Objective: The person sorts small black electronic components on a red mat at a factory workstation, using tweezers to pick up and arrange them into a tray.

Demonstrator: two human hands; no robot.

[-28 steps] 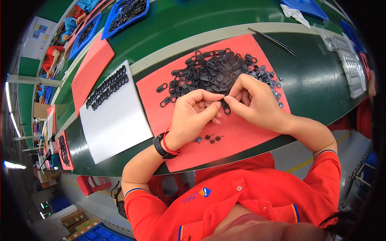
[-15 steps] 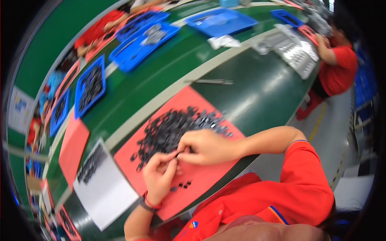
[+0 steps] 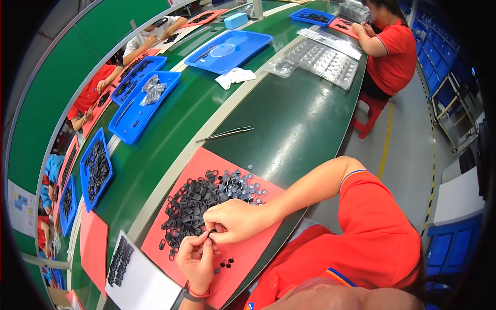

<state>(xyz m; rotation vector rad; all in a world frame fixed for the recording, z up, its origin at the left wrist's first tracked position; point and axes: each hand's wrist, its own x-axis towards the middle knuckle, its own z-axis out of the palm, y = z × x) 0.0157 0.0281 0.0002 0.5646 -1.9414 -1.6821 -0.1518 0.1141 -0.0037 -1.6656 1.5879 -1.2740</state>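
My left hand [image 3: 197, 261] and my right hand [image 3: 232, 219] meet fingertip to fingertip above a pink mat [image 3: 258, 243]. Both are closed in a pinch on a small black part [image 3: 211, 233], mostly covered by my fingers. Just beyond them lies a heap of black oval plastic parts with holes [image 3: 188, 204]. Small shiny grey discs [image 3: 240, 186] are spread at the heap's right side. Several tiny black pieces [image 3: 226, 263] lie on the mat close to my left wrist.
Left of the mat, a white sheet [image 3: 142, 284] carries rows of black parts [image 3: 120, 261]. Tweezers [image 3: 225, 134] lie beyond the mat. Blue trays [image 3: 230, 51] stand along the green bench, and clear plastic trays [image 3: 323, 62] at the far right near a seated co-worker [image 3: 390, 51].
The whole view has shifted, so the bench and mat appear lower and further left. My hands remain pinched together over the mat.
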